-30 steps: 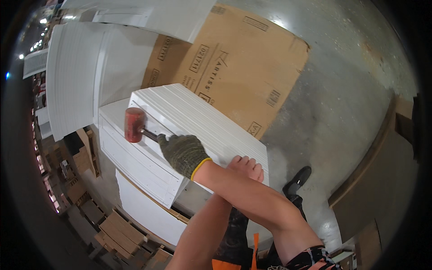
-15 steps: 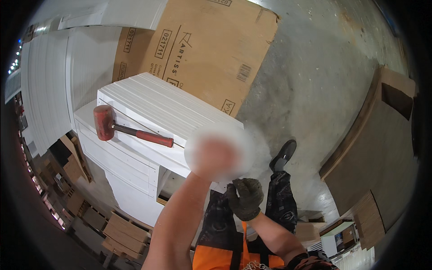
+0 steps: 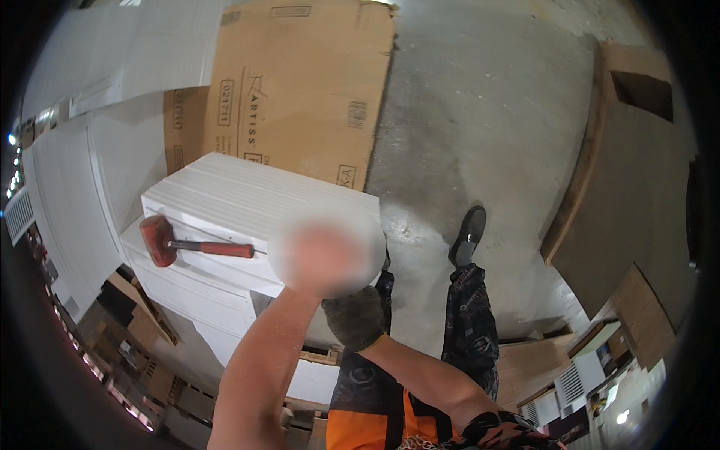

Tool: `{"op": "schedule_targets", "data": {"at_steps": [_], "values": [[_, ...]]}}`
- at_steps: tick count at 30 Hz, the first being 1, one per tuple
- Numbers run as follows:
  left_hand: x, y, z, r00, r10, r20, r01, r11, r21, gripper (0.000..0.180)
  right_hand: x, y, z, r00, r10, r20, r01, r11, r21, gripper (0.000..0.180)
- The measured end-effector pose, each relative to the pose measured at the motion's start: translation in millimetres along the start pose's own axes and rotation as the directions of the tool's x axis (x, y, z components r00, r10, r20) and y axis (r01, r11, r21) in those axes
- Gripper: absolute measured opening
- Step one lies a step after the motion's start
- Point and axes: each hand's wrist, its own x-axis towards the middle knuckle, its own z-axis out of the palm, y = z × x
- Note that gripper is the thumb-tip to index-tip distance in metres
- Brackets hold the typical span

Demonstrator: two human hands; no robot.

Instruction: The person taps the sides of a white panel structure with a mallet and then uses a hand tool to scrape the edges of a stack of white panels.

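White ribbed box [image 3: 259, 186] lies left of centre, before the brown cardboard [image 3: 315, 67]. Bare left hand [image 3: 322, 251] over its right end: blurred, cannot tell finger spread. Gloved right hand [image 3: 356, 319] just below, fingers hidden, grip unclear. Box likely stiff, heavyish, slick, easily chipped; best held under both ends. Red mallet [image 3: 199, 245] on it. Cardboard carries dark lettering, barcode [image 3: 356, 114]

Red mallet [image 3: 196, 246] on white panels [image 3: 255, 184]; left hand [image 3: 322, 253] blurred, gloved right hand [image 3: 355, 319] just beside; cardboard [image 3: 300, 82] beyond.
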Motion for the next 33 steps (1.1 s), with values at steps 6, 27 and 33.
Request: {"op": "schedule_targets", "data": {"at_steps": [6, 27, 33], "values": [[21, 17, -17, 0.99, 0.004, 0.142, -0.003, 1.0, -0.008, 0.021, 5, 11, 10, 0.993, -0.112, -0.032, 0.115, 0.986, 0.118, 0.014], [14, 12, -9, 0.994, 0.112, 0.006, -0.111, 0.993, -0.03, 0.013, -134, 147, -116, 0.875, 0.431, 0.218, -0.476, 0.692, 0.542, 0.024], [17, 17, -10, 0.991, 0.135, -0.012, -0.135, 0.99, -0.032, 0.014, -143, 182, -132, 0.795, 0.386, 0.467, -0.585, 0.286, 0.759, 0.036]]}}
